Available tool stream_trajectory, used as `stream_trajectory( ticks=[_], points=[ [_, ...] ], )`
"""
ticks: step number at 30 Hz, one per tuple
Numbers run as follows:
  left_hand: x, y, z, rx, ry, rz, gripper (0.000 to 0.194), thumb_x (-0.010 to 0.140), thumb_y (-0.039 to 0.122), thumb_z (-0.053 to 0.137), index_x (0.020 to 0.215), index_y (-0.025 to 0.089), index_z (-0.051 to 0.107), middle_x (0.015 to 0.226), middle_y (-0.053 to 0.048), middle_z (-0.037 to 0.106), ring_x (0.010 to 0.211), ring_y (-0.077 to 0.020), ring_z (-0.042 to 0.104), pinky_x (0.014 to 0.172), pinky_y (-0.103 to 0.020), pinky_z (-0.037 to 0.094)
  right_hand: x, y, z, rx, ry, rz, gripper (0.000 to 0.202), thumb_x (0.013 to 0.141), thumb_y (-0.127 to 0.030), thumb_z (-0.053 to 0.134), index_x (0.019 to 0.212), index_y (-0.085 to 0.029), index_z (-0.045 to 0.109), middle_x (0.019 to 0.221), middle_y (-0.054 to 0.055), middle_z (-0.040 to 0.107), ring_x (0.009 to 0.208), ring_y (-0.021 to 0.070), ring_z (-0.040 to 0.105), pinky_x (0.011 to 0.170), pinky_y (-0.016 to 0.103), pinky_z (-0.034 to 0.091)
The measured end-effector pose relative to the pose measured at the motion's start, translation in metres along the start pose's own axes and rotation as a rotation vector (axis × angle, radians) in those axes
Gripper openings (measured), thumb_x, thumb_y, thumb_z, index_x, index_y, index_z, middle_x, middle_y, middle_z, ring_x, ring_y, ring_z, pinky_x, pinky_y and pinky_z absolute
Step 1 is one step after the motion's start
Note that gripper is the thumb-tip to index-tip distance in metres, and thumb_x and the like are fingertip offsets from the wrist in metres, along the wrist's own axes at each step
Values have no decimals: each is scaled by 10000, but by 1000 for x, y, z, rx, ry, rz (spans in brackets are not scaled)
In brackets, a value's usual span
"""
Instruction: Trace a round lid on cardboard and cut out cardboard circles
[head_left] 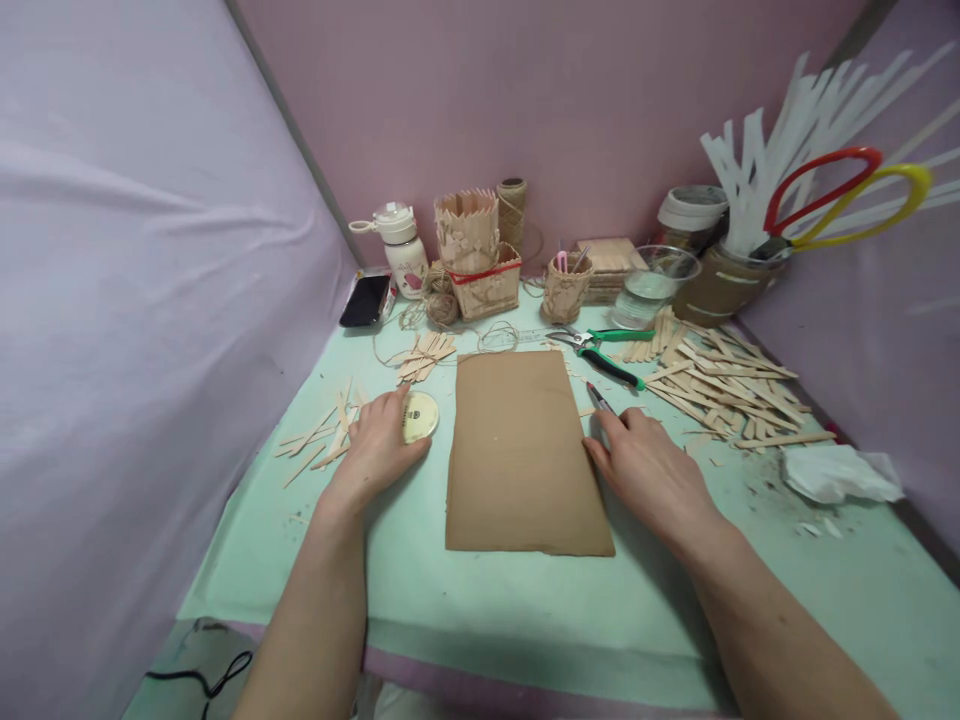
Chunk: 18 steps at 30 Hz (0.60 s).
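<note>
On the bench (525,605), the cardboard (517,460) points longways away from me, just left of my nearer right hand (651,465). From here, I can't tell if those fingers pinch the pen (599,397). My left hand (377,437) spreads around the round tin (421,416).

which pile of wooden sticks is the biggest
The heap on the right, lying between the green-handled cutters and the crumpled white tissue; it spreads far wider than the small piles near the left hand.
</note>
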<state>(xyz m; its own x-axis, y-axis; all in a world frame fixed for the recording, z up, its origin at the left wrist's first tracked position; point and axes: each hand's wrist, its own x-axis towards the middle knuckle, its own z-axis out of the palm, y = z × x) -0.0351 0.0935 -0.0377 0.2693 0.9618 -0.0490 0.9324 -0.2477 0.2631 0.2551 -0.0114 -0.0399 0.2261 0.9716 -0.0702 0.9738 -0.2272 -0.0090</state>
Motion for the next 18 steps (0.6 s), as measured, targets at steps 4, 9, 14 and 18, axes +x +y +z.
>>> stream_trajectory(
  ticks=[4, 9, 14, 18],
  points=[
    [-3, -3, -5, -65, 14, 1, 775, 761, 466, 604, 1442, 206, 341, 1425, -147, 463, 1325, -361, 383, 1063, -518, 300, -1, 1, 1, 15, -3, -8, 304, 975, -383, 440, 1186, -219, 586, 1014, 117, 580, 953, 303, 597, 552, 307, 392],
    [27, -17, -32, -432, 100, -104, 739, 695, 453, 738, 1355, 238, 482, 1449, -115, 473, 1345, -333, 394, 1095, -440, 296, 0, 3, 4, 4, 75, -27, 336, 962, -402, 468, 1208, -203, 581, 1069, 132, 582, 977, 316, 590, 626, 337, 456],
    [107, -41, -60, -933, 300, -546, 589, 674, 206, 811, 1216, 214, 582, 1383, -98, 523, 1311, -310, 427, 1062, -419, 364, 2, 4, 8, 11, 135, -48, 350, 947, -384, 497, 1206, -167, 586, 1113, 156, 584, 978, 319, 593, 703, 369, 495],
    [165, -55, -65, -1174, 308, -819, 367, 907, 340, 582, 1230, 167, 551, 1233, -103, 580, 1036, -234, 607, 856, -448, 529, 4, 7, 15, 36, 169, -70, 380, 938, -388, 492, 1228, -156, 574, 1102, 161, 591, 953, 322, 603, 699, 384, 508]
  ],
)
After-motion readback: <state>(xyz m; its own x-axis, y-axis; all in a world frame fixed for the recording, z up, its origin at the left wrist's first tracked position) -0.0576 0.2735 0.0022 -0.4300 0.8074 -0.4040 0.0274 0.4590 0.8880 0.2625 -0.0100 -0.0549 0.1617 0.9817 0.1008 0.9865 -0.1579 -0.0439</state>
